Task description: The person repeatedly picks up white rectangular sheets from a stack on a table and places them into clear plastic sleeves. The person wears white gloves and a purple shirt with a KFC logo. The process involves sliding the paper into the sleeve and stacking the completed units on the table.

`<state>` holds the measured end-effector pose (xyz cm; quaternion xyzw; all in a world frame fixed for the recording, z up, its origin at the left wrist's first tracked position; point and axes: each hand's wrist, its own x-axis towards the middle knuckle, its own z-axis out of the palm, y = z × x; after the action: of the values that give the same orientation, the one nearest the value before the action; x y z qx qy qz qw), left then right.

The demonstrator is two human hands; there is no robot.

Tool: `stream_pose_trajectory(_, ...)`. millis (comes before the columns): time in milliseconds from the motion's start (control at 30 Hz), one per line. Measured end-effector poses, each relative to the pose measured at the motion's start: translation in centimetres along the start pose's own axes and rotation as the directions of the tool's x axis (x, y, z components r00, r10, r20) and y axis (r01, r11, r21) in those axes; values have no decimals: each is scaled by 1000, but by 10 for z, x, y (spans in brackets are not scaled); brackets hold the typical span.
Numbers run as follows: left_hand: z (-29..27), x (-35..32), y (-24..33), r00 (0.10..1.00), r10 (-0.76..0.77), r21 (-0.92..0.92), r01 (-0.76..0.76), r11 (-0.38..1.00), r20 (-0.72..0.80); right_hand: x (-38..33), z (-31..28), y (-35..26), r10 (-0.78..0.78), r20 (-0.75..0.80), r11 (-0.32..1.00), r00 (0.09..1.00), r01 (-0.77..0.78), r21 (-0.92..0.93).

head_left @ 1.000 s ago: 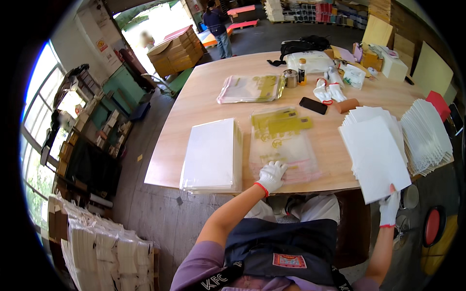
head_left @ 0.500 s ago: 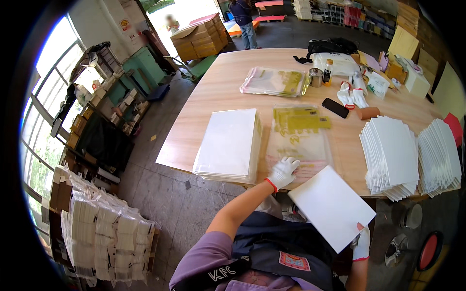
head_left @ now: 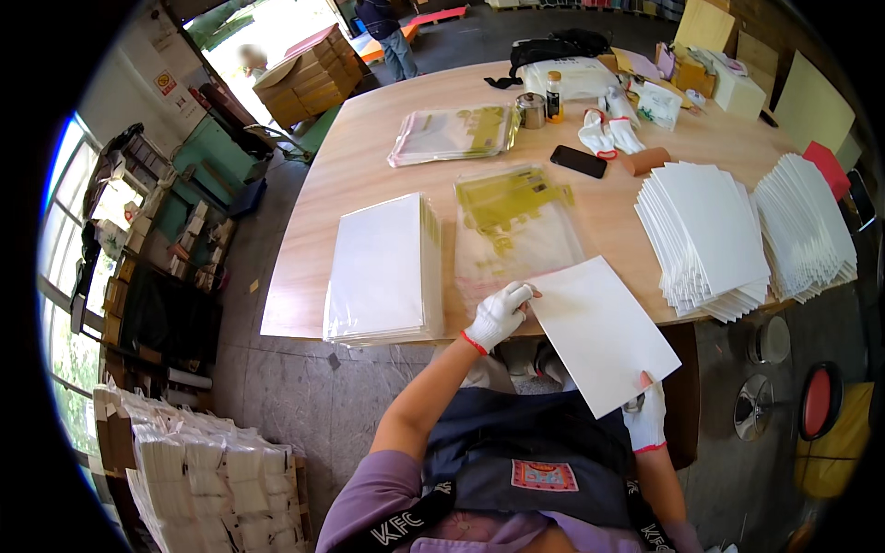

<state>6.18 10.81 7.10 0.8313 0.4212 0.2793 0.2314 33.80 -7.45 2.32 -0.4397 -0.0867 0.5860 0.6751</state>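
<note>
My right hand (head_left: 647, 417), in a white glove with a bare thumb showing, grips a white rectangular board (head_left: 605, 334) by its near right corner. The board is tilted over the table's front edge. Its far left corner meets the near edge of a pile of clear plastic bags (head_left: 516, 241) with yellow-green printing. There my left hand (head_left: 500, 315), gloved in white with a red cuff, has its fingers pinched together on the bag's edge beside that corner. To the left lies a neat stack of white boards in clear bags (head_left: 380, 267).
Two fanned stacks of white boards, the nearer stack (head_left: 705, 235) and the farther stack (head_left: 808, 226), stand at the right. Behind are a phone (head_left: 579, 161), a brown roll (head_left: 645, 161), spare gloves (head_left: 610, 135), a metal tin (head_left: 531, 111) and another bag pile (head_left: 452, 134).
My left fingers have gone from spread on the bags to pinched at their near edge. My right hand has brought the board's far corner up to that edge. The view has shifted.
</note>
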Motion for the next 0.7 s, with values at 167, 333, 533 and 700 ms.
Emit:
stream_pose_trajectory(167, 44, -7, 46, 691, -493, -683, -2, 730, -529, -33, 38, -11, 77, 36, 997, 996, -78, 19)
stream_pose_trajectory(333, 138, -17, 7, 763, -645, -996, 38, 79, -22, -57, 46, -24, 134, 151, 984, 979, -114, -137)
stream_pose_trajectory(533, 197, -72, 2, 749, -627, -976, 193, -105, 215, -39, 44, -3, 288, 80, 939, 954, -265, -220)
stream_pose_trajectory(700, 181, -95, 21, 589, -729, -886, 461, -50, 348, 29, 68, 63, 329, 148, 917, 933, -353, 186)
